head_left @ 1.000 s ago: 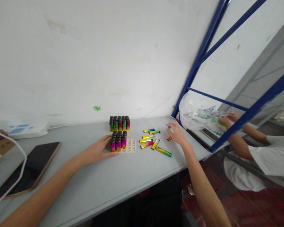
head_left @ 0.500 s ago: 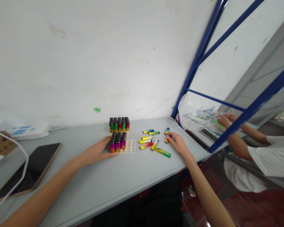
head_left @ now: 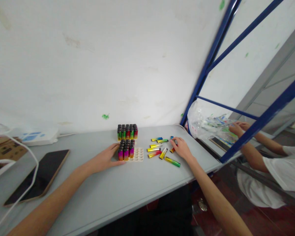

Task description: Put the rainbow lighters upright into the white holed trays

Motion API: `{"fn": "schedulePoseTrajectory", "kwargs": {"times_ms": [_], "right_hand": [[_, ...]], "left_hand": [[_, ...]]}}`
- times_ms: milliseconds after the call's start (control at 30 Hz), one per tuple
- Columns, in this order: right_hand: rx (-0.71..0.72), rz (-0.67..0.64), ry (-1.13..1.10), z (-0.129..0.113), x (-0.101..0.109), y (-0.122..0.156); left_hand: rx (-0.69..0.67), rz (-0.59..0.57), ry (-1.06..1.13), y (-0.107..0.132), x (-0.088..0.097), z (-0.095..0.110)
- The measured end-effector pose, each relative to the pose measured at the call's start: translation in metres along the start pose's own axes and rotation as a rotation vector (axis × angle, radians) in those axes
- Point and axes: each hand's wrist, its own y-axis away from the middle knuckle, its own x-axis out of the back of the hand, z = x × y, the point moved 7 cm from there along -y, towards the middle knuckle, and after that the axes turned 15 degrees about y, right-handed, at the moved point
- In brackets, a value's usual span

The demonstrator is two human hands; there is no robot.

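Now the left hand [head_left: 105,159] lies flat on the desk [head_left: 127,183], fingers spread loosely and holding nothing, its fingertips touching the left side of a white tray [head_left: 135,154]. That tray stands near the middle of the desk, its left half filled with upright lighters [head_left: 126,150] with black tops and pink-to-yellow bodies, its right half showing bare round pockets. A second block of upright lighters [head_left: 127,131] stands just behind it, close to the desk's far edge by the wall.

The right hand [head_left: 181,149] rests palm down toward the right end of the desk, its fingers bent over a small lighter [head_left: 172,149] that pokes out beneath them; whether they grip it cannot be told. Loose lighters [head_left: 155,148] lie scattered on their sides between the tray and this hand, one green-and-yellow lighter [head_left: 172,161] nearest the front edge.

At the desk's left end a dark phone [head_left: 39,175] lies flat, crossed by a white cable [head_left: 27,164]. Beyond the right end, another person's hands [head_left: 237,127] touch a clear plastic bag [head_left: 206,123] behind a blue metal frame [head_left: 211,55].
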Motion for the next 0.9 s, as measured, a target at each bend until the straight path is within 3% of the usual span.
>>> {"fn": "schedulePoseTrajectory", "kwargs": {"times_ms": [100, 200, 333, 433, 500, 567, 633, 700, 900], "right_hand": [[-0.208, -0.022, -0.086, -0.004, 0.008, -0.026], [-0.281, -0.002, -0.234, -0.019, 0.013, -0.05], [-0.242, 0.07, -0.361, -0.043, 0.028, -0.057], [-0.178, 0.096, -0.759, -0.068, 0.042, -0.041], [-0.084, 0.019, -1.153, -0.098, 0.047, -0.028], [-0.009, -0.125, -1.341, -0.136, 0.046, -0.015], [0.012, -0.235, -1.367, -0.169, 0.039, -0.004], [0.004, -0.251, -1.289, -0.192, 0.029, 0.005], [0.131, -0.13, -0.992, -0.212, 0.015, 0.026]], "left_hand": [[0.014, -0.01, 0.005, 0.0, -0.001, -0.002], [0.024, -0.012, 0.011, 0.001, -0.001, -0.002], [0.014, -0.012, 0.026, 0.002, -0.002, 0.0], [0.016, -0.004, 0.029, 0.003, -0.003, 0.001], [0.018, -0.005, 0.03, 0.003, -0.003, 0.002], [0.015, -0.007, 0.031, 0.003, -0.004, 0.003], [0.006, -0.012, 0.031, 0.002, -0.005, 0.005], [-0.009, -0.019, 0.037, 0.002, -0.006, 0.007], [-0.03, -0.021, 0.046, 0.003, -0.007, 0.009]]}}
